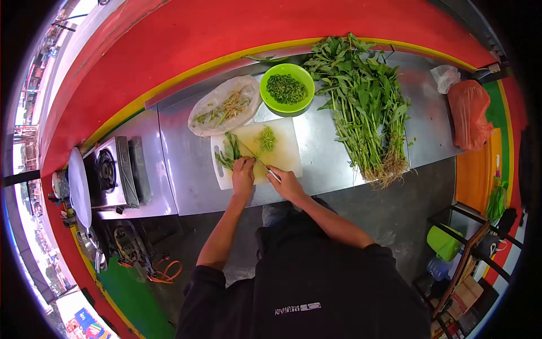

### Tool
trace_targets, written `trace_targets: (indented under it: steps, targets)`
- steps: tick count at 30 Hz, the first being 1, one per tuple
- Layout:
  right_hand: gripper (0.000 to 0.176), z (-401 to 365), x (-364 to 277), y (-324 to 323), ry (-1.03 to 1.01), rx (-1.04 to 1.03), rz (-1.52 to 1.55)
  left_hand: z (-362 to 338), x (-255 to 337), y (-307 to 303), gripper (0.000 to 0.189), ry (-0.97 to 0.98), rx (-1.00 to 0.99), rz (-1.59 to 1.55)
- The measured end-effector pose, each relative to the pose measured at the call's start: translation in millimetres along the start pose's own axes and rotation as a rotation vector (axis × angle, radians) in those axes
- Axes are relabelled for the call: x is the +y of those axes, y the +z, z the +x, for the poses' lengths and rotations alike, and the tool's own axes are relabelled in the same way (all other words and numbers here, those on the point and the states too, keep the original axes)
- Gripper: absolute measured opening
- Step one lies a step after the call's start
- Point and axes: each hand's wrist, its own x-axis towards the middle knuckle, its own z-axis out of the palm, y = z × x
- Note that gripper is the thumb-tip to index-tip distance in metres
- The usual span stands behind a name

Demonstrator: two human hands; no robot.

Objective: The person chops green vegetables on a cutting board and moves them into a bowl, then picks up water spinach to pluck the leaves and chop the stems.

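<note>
My right hand [286,185] is closed round the handle of a knife [261,161], whose blade slants up and left over a white cutting board [289,155]. Beside the blade, my left hand [243,174] has its fingers bent down on the stem end of some leafy greens [228,151]. Those leaves spread over the board's left part, near its handle slot. A small heap of chopped green stems [266,138] lies on the board past the blade. Behind the board stands a lime-green bowl [309,85] with finely chopped greens [286,88] in it.
A plastic bag [203,121] with trimmed roots and stalks touches the board's far left. A large bunch of rooted greens [367,107] covers the counter [429,135] at right. A red plastic bag [470,114] sits farther right; a gas stove [110,169] is at left.
</note>
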Motion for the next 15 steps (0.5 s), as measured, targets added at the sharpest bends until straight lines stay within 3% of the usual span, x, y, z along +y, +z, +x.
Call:
trace_targets:
  steps: [9,15]
  targets:
    - [0.035,-19.3,10.7,-4.9,-0.127,0.053,-0.045,0.7,-1.7,-0.1,0.014,-0.002,0.011,-0.034]
    - [0.035,-13.2,6.9,-3.2,-0.051,0.023,-0.022,0.1,-3.2,0.5,0.013,0.003,0.017,-0.027]
